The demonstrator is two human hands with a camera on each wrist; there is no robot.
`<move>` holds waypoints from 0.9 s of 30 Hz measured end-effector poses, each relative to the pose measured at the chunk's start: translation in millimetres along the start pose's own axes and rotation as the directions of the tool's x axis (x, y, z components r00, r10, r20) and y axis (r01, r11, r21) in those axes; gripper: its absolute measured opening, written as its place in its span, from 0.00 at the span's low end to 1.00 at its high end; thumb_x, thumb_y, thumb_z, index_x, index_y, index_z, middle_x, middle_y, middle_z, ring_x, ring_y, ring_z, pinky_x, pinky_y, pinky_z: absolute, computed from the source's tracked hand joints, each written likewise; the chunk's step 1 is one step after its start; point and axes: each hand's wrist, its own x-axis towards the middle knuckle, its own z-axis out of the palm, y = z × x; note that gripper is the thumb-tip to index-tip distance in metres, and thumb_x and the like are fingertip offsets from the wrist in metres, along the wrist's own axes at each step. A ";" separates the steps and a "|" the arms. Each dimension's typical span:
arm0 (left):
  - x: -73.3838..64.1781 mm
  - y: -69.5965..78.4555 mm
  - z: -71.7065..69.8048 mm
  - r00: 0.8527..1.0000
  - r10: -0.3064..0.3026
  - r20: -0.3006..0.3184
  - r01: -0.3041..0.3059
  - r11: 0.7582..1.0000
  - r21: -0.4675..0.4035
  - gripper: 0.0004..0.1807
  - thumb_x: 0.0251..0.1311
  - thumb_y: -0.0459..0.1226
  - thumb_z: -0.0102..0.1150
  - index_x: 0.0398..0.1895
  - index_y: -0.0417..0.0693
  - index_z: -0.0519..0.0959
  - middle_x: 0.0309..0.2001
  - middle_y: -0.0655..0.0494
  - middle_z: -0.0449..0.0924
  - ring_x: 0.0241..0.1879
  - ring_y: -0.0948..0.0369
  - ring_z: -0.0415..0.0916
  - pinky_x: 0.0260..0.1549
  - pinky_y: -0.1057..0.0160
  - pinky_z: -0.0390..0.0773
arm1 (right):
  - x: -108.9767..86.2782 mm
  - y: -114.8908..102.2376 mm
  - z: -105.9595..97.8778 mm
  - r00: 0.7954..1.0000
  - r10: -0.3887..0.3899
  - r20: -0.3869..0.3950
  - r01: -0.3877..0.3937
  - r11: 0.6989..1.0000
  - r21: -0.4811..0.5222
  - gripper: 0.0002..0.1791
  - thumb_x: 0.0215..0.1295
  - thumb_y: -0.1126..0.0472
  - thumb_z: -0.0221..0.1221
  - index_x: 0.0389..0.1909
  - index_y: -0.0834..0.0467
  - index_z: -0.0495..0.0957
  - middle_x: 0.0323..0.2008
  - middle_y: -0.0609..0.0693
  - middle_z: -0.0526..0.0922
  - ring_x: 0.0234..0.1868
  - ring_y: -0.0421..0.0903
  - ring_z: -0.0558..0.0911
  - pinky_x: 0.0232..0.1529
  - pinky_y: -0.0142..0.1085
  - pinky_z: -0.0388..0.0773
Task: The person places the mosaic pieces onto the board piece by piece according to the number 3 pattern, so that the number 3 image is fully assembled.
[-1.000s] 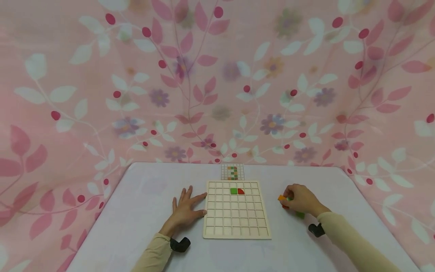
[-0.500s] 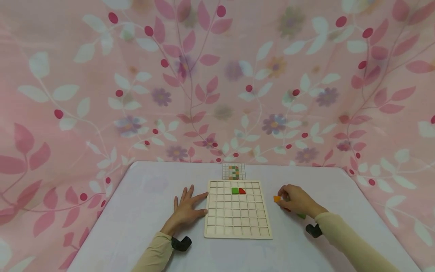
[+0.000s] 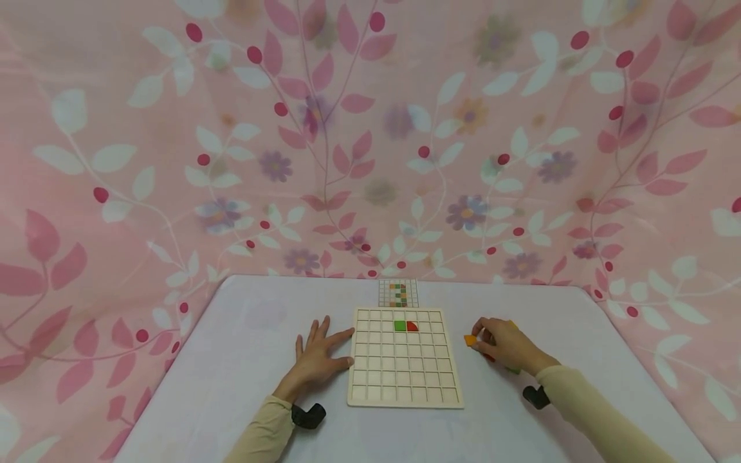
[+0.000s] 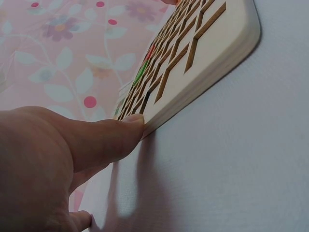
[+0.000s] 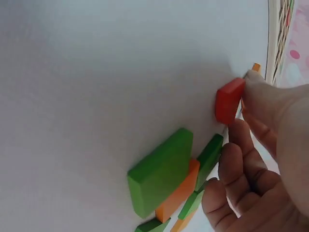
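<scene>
Tile [image 3: 470, 340], orange and pinched by the right hand [image 3: 506, 343], is best lifted clear of the red block [image 5: 229, 101] beside that hand, the wide-spread left hand [image 3: 313, 361] bracing the board [image 3: 384, 378].

Orange piece [image 5: 256, 67] in the right grip [image 5: 292, 137], red block [image 5: 229, 102] just beside (green blocks [image 5: 163, 173] lower down).

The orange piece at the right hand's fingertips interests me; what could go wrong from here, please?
The orange piece juts out from the right hand, so it might slip. The red piece lies right beside that hand, so a sideways move could knock it. The left hand touches the edge of the grid board, so a push might shift it.
</scene>
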 end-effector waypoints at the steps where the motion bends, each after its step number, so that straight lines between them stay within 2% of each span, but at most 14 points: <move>1: -0.1 0.1 -0.1 1.000 -0.001 0.000 0.001 1.000 -0.001 0.35 0.61 0.44 0.74 0.73 0.55 0.78 0.85 0.33 0.44 0.85 0.33 0.31 0.74 0.23 0.24 | -0.1 -0.6 0.6 1.000 -0.010 -0.003 0.010 1.000 -0.008 0.11 0.71 0.58 0.69 0.48 0.58 0.80 0.25 0.41 0.77 0.21 0.36 0.73 0.29 0.30 0.74; 5: -0.9 0.9 -0.4 1.000 -0.004 -0.002 0.004 1.000 -0.004 0.34 0.61 0.44 0.74 0.73 0.55 0.78 0.85 0.33 0.44 0.85 0.33 0.31 0.74 0.23 0.24 | 0.1 -3.0 4.2 1.000 0.005 -0.018 -0.006 0.997 -0.073 0.10 0.75 0.58 0.65 0.49 0.59 0.79 0.25 0.41 0.75 0.25 0.36 0.72 0.33 0.31 0.75; 9: -1.3 1.4 -0.7 1.000 -0.001 -0.002 0.001 1.000 0.001 0.34 0.62 0.43 0.74 0.73 0.55 0.78 0.85 0.33 0.44 0.85 0.33 0.31 0.74 0.23 0.24 | 0.4 -5.3 4.8 0.998 0.040 -0.038 -0.044 0.993 -0.107 0.09 0.75 0.60 0.64 0.49 0.59 0.79 0.30 0.42 0.77 0.30 0.38 0.73 0.36 0.33 0.77; 16: -0.7 1.0 -1.4 1.000 -0.004 -0.008 0.004 1.000 0.014 0.34 0.61 0.43 0.74 0.73 0.55 0.78 0.85 0.33 0.44 0.85 0.33 0.32 0.74 0.23 0.25 | 9.4 -8.7 -0.4 0.994 -0.002 -0.112 -0.011 0.993 -0.119 0.09 0.74 0.63 0.64 0.49 0.62 0.79 0.36 0.48 0.81 0.34 0.42 0.75 0.38 0.36 0.81; 25: -0.5 1.9 -2.2 1.000 0.005 -0.005 -0.005 1.000 0.017 0.34 0.61 0.44 0.74 0.73 0.56 0.78 0.85 0.33 0.44 0.85 0.33 0.32 0.74 0.22 0.25 | 27.1 -27.2 3.2 0.994 0.033 -0.107 -0.035 0.999 -0.019 0.12 0.76 0.56 0.64 0.52 0.59 0.79 0.39 0.48 0.81 0.37 0.43 0.76 0.41 0.37 0.79; 27: -0.7 2.8 -2.4 1.000 0.007 -0.005 -0.007 1.000 0.016 0.34 0.61 0.45 0.74 0.73 0.56 0.78 0.85 0.32 0.44 0.85 0.33 0.32 0.74 0.22 0.25 | 32.3 -33.1 4.6 0.994 0.026 -0.110 -0.029 0.999 -0.029 0.12 0.76 0.56 0.64 0.52 0.59 0.80 0.38 0.48 0.81 0.37 0.43 0.76 0.42 0.39 0.79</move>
